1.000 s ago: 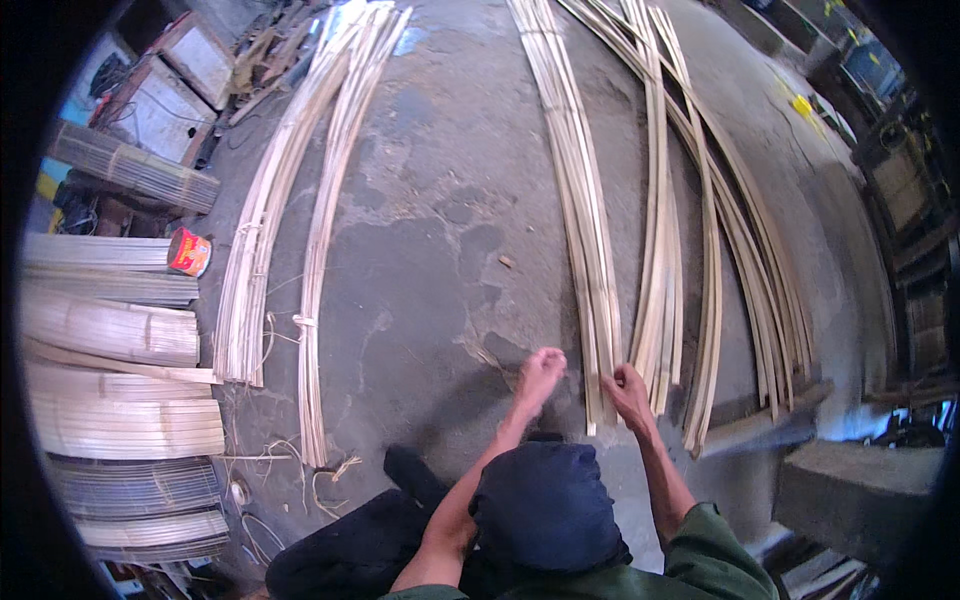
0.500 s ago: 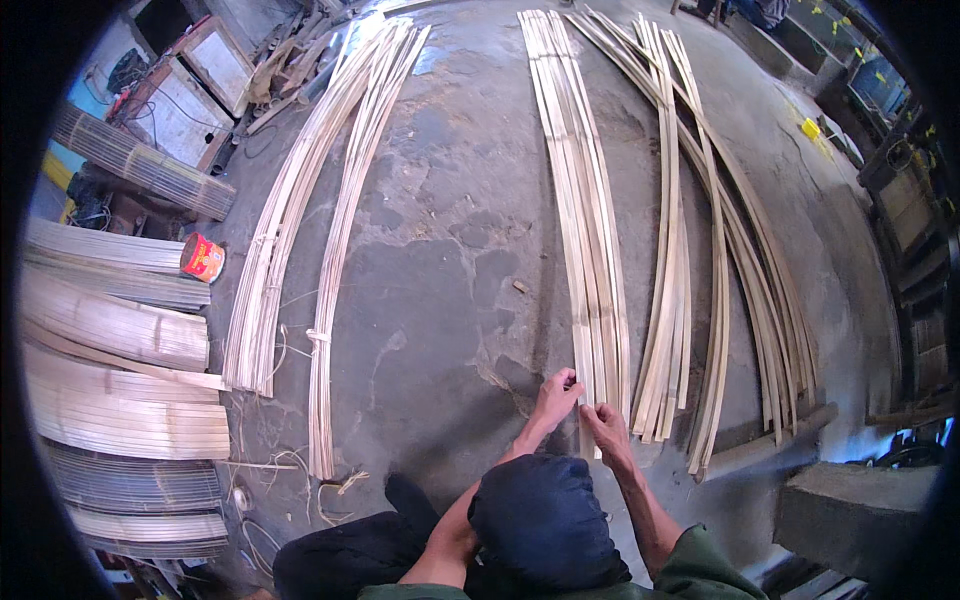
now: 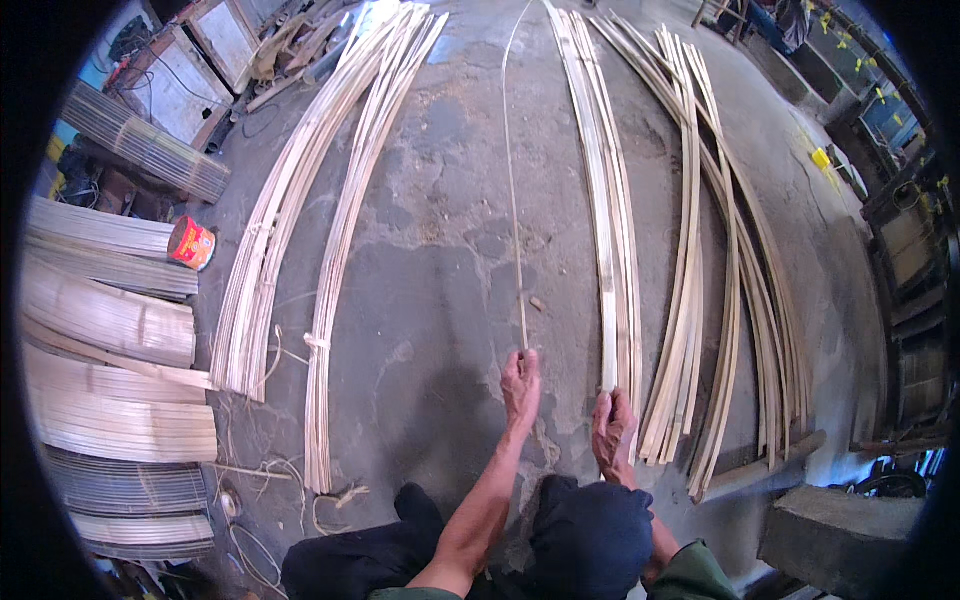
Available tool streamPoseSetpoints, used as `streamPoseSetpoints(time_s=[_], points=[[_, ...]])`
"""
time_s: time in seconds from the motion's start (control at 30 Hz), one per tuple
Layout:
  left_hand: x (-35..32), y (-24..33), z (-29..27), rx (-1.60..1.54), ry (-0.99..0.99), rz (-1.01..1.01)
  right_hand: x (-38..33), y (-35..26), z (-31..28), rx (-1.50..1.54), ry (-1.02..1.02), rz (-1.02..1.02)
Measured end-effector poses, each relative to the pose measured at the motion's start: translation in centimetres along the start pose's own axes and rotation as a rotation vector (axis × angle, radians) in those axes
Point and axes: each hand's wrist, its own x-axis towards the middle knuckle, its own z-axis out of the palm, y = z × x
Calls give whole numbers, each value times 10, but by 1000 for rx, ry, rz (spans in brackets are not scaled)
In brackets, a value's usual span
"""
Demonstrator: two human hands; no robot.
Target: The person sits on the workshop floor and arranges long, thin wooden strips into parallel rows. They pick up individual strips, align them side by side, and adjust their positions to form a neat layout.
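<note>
A single thin bamboo strip (image 3: 517, 240) rises in a long curve from my left hand (image 3: 521, 382), whose fingers are closed on its near end. It stands apart from the flat bundle of bamboo strips (image 3: 603, 200), and their far ends come close together at the top edge. My right hand (image 3: 614, 425) is closed at the near end of that bundle, gripping a pale bamboo strip (image 3: 608, 345) along its left side. Exactly how many strips lie between those fingers is hidden. The concrete floor (image 3: 430, 300) shows between the bundles.
Left of me lie tied strip bundles (image 3: 318, 400), with rolled slat mats (image 3: 120, 380) and a red-orange tin (image 3: 191, 244) beyond. Crossing loose strips (image 3: 690, 230) spread to the right, near a wooden bar (image 3: 765, 465) and a concrete block (image 3: 840, 530). A small chip (image 3: 537, 303) lies ahead.
My left hand has moved left and slightly up, drawing one strip away from the bundle. My right hand stays at the bundle's near end. The view has shifted a little.
</note>
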Motion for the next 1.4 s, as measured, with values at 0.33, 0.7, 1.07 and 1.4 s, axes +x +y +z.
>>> streamPoseSetpoints(time_s=[0.33, 0.7, 1.07, 1.4], points=[[19, -19, -36, 17, -140, -46, -20, 40, 98, 287, -263, 334], [-6, -42, -36, 44, -110, -7, -36, 45, 124, 219, -165, 106], [-2, -33, -42, 98, -109, -66, -27, 19, 98, 52, -199, 67], [0, -44, -55, 202, -83, 10, -41, 27, 121, 197, -331, 154]])
